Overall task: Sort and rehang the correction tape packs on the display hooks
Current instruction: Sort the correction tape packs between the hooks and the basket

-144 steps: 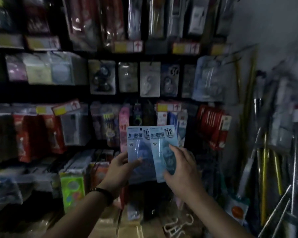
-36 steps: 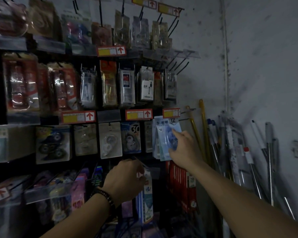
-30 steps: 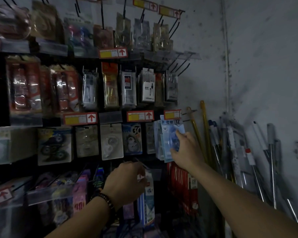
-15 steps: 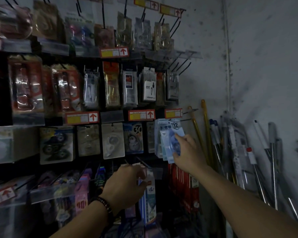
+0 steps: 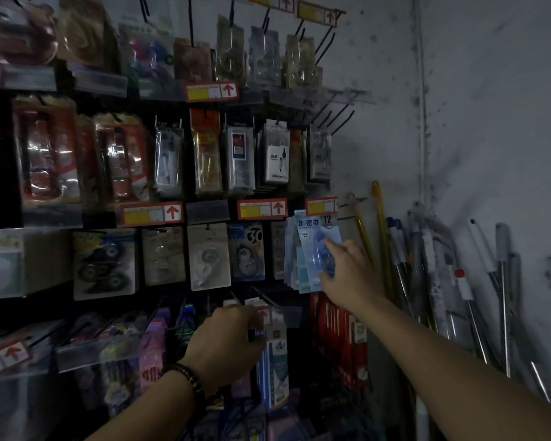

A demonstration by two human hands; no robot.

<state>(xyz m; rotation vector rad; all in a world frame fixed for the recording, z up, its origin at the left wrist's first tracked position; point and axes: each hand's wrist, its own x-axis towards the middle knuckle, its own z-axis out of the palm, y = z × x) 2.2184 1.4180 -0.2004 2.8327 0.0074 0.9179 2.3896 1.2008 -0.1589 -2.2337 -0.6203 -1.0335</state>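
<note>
Several light-blue correction tape packs (image 5: 312,249), marked 12, hang bunched at the right end of the middle hook row, under a red-and-yellow price tag (image 5: 320,206). My right hand (image 5: 347,275) holds the front pack by its lower blister, thumb and fingers around it. My left hand (image 5: 226,342), a beaded bracelet on its wrist, is lower down at the front of a hook in the row below, beside blue-and-white packs (image 5: 275,361). Its fingers curl away from me, and what they touch is hidden.
Other correction tape cards (image 5: 208,256) hang left of the blue packs, one marked 30 (image 5: 247,251). Red 2B packs (image 5: 341,338) hang below my right forearm. Long poles and mop handles (image 5: 427,281) lean in the wall corner at the right. Bare black hooks (image 5: 337,119) stick out above.
Earlier both hands held blue packs low in front of the shelf. Now they hang at the right-end hook with my right hand on the front one. My left hand has stayed at the lower hook.
</note>
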